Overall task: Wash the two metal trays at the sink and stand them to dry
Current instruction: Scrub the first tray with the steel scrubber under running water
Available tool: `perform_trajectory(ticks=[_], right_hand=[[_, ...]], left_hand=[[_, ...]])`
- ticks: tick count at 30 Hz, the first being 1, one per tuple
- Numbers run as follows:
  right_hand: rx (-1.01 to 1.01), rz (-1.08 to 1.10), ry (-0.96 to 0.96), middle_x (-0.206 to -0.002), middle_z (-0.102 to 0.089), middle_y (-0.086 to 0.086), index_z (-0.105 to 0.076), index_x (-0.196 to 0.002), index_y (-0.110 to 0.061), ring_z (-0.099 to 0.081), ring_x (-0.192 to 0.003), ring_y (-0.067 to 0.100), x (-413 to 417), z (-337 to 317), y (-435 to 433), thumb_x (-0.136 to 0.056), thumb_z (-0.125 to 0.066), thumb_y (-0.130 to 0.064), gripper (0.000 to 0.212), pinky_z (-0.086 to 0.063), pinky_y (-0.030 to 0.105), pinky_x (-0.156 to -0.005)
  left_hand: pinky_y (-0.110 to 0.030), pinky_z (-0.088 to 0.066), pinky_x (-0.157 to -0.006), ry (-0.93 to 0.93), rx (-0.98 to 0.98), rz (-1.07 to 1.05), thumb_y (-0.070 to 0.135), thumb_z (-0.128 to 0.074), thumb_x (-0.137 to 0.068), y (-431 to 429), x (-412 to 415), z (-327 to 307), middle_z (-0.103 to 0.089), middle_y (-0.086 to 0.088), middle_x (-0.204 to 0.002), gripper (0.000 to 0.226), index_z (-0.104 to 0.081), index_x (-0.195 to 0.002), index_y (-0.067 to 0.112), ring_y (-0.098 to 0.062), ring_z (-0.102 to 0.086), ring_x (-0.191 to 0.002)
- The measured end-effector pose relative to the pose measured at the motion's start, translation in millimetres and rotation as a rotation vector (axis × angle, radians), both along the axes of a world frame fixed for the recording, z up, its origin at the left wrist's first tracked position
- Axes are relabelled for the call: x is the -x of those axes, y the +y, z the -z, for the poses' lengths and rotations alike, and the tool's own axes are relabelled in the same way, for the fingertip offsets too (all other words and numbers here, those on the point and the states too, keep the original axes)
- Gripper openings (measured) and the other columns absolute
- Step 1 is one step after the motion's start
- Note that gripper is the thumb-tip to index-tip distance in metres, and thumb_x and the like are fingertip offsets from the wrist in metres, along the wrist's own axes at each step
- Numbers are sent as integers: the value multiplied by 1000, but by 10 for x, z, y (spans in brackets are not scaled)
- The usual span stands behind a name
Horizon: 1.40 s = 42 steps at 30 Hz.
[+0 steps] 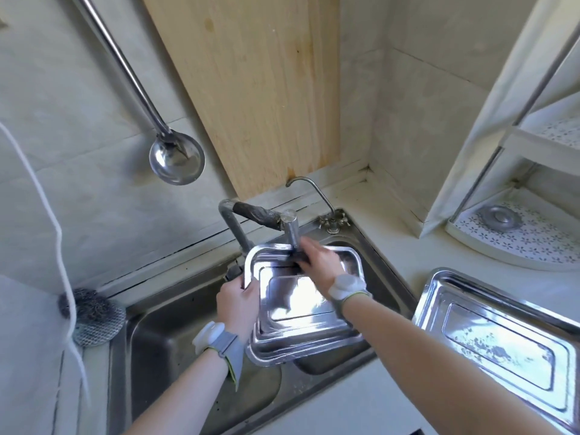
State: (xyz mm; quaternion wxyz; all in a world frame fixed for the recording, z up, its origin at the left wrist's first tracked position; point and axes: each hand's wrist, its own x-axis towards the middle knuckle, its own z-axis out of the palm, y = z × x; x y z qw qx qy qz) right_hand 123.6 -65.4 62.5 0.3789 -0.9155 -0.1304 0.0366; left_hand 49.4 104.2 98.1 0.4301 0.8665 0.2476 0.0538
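**Scrubbing the first tray, with the second waiting on your right**

Your left hand grips the held tray by its left rim, fingers curled over the edge. The tray hangs over the sink with its inside facing you. Its long axis runs away from you, and the far end sits under the faucet.

Your right hand is at that far end, over a dark pad that lies against the tray floor. The hand is blurred, so I cannot tell whether the fingers curl round the pad or press it flat.

The stretch of tray not yet under the pad lies toward you from your right fingers, along that long axis. By my judgement, the next strokes should come straight back toward your body, while the left fingers brace the rim.

The second tray lies flat on the worktop, to the right of your right fingers and well apart from them. It is much nearer that hand than the left. Its long axis runs slantwise, and flecks show on its floor, so it looks unwashed.
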Motion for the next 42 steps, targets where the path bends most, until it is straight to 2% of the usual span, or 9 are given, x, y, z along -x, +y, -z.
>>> perform_trajectory(ticks=[4,9,13,16,21,27,32,36,42], right_hand=[[118,382,317,-124,-65,9,-54,-133,-24,-63,-105,30,-102,338,-647,-94,-58,-25,40,-49,35,-90],[-280,702,646,-74,-70,8,-69,-99,-12,-62,-59,25,-53,634,-728,-79,-70,-48,41,-59,48,-72],[-259,749,505,-83,-71,11,-66,-105,-11,-64,-68,28,-105,505,-803,-88,-64,-33,27,-57,41,-71],[-132,702,287,-97,-70,11,-63,-110,-17,-56,-73,25,-262,230,-886,-94,-53,-26,21,-42,28,-65],[176,353,86,-106,-67,7,-57,-115,-26,-63,-84,31,-405,-181,-753,-94,-49,-20,24,-53,40,-76],[336,-136,-61,-123,-58,1,-51,-128,-26,-65,-94,33,-147,-155,-189,-94,-53,-15,36,-54,42,-73],[354,-143,-154,-131,-51,6,-37,-140,-19,-65,-86,39,-83,-93,-153,-94,-51,-9,49,-54,45,-69],[372,210,130,-154,-25,4,-23,-144,-16,-64,-102,37,-249,-149,-429,-87,-37,14,66,-51,49,-86],[253,-116,30,-158,-14,-3,-9,-150,-28,-63,-89,30,-103,-73,23,-92,-33,3,70,-53,49,-85]], left_hand=[[-28,-24,-54,-43,50,33,14,-57,-87,168,138,-8,-35,-5,-49,40,-41,-50,10,-17,-29,-51],[-28,-29,-56,-75,175,7,17,-58,-90,109,143,26,-41,-5,-50,37,-51,-55,8,-17,-35,-53],[-28,-36,-61,94,179,43,20,-62,-87,166,34,154,-56,-4,-62,20,-64,-74,5,-23,-52,-65],[-28,-42,-69,236,112,104,23,-67,-82,169,-75,211,-64,-1,-81,19,-66,-95,10,-24,-59,-81],[-27,-41,-101,249,151,298,22,-72,-81,-104,-218,110,-58,-1,-129,61,-49,-138,19,-21,-54,-121],[-29,-43,-73,247,-49,365,14,-61,-89,-487,-345,10,-63,-10,-93,18,-59,-106,9,-30,-62,-94],[-31,-38,-65,217,-132,310,3,-48,-90,-456,-415,9,-63,-24,-89,18,-60,-104,1,-41,-62,-89],[-39,-43,-64,200,-78,296,5,-50,-90,-437,-416,2,-60,-25,-83,8,-56,-88,0,-44,-61,-88],[-29,-36,-61,180,-62,269,0,-45,-87,-403,-420,40,-54,-11,-71,23,-61,-102,9,-40,-60,-77]])
